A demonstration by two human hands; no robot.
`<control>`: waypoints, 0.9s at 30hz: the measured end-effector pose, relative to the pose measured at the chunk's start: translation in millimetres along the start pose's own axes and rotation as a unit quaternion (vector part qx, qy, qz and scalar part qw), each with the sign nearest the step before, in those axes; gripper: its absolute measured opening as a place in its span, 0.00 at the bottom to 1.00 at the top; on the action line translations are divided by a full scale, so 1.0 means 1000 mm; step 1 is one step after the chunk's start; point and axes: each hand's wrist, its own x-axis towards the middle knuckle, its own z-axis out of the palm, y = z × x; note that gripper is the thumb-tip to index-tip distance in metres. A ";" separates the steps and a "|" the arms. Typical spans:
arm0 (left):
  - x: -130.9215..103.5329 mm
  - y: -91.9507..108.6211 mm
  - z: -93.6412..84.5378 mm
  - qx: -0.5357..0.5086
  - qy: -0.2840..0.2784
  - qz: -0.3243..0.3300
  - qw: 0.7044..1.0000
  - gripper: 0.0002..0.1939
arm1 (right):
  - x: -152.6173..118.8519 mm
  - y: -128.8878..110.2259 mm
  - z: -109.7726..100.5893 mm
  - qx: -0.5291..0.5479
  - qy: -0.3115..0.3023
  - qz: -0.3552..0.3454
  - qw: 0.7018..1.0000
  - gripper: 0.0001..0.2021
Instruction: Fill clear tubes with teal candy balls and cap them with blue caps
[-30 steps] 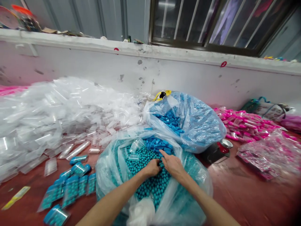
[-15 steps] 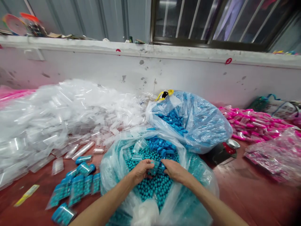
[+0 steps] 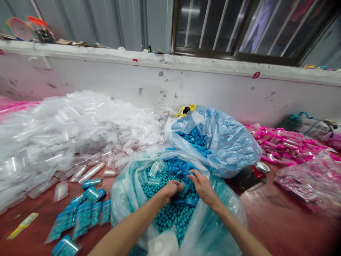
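Observation:
A clear plastic bag (image 3: 122, 192) stands open in front of me, full of teal beads (image 3: 170, 217) with blue caps (image 3: 177, 167) on top. Over the beads, my left hand (image 3: 172, 188) is closed round a clear container that is mostly hidden by the fingers. Just right of it, my right hand (image 3: 201, 185) pinches something blue, apparently a cap, at the fingertips. Two or more empty clear containers (image 3: 157, 168) lie on the beads. Several filled packs with blue caps (image 3: 84, 213) rest on the red table to the left.
A large heap of clear containers (image 3: 53, 135) covers the left side. Behind the bead bag sits a bag of blue caps (image 3: 226, 142). At the right are a dark tin with a silver lid (image 3: 252, 176) and pink packs (image 3: 287, 144). A wall (image 3: 213, 89) runs behind.
My right hand has risen slightly and its fingers now point up near the blue caps. My left hand has shifted a little to the right. The view has moved slightly.

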 end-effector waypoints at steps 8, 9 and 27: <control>-0.028 -0.004 -0.037 -0.138 -0.061 0.059 0.987 0.19 | 0.010 -0.005 0.014 0.256 -0.076 0.194 0.944 0.18; -0.031 -0.004 -0.038 -0.144 -0.061 0.068 0.985 0.20 | 0.009 -0.005 0.018 0.247 -0.103 0.187 0.945 0.16; -0.057 -0.014 -0.033 -0.107 -0.062 0.157 0.980 0.22 | -0.003 -0.042 0.020 0.370 -0.242 0.224 0.869 0.14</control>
